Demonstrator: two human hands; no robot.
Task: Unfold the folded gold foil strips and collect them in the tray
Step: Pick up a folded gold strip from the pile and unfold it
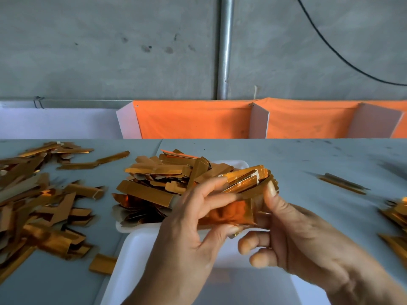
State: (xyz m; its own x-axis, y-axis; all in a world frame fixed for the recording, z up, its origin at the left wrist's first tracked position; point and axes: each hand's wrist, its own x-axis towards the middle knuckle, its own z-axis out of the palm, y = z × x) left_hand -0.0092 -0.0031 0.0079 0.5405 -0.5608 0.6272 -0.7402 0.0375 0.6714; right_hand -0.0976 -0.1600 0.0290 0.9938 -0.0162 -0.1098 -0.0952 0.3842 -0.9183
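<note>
Head view, looking down at a grey desk (286,155). 2 hands meet over the near white tray (136,256), both working 1 bundle of folded gold foil strips (240,194). Left hand (189,234) pinches the bundle's left side, thumb underneath, fingers curled over the top. Right hand (293,227) grips the right side, thumb pressed against the foil's upper edge, lower fingers curled beneath. Likely reason for the 2-sided hold: pulling opposite ends opens the fold. Held above the trays, so a finished strip can drop straight in, as I judge it.

Counts: 2 white trays visible, the near 1 showing a bare white floor, the far tray (240,165) touching its far rim and heaped with unfolded strips (158,183), too many and too overlapped to count. How many strips sit in the held bundle: cannot tell, several layers show at its top.

Left edge of the desk: big loose pile of folded strips (37,199), uncountable, probably the supply. 1 small piece (102,264) lies just beside the near tray's left rim. Right edge: 1 lone strip (343,183), plus a blurred gold heap (396,219) at the frame's border.

Behind the desk's far edge: orange cloth bins (193,119), 3 white dividers (259,122) visible, 1 metal pipe (225,47), 1 black cable (334,47) on the concrete wall.
</note>
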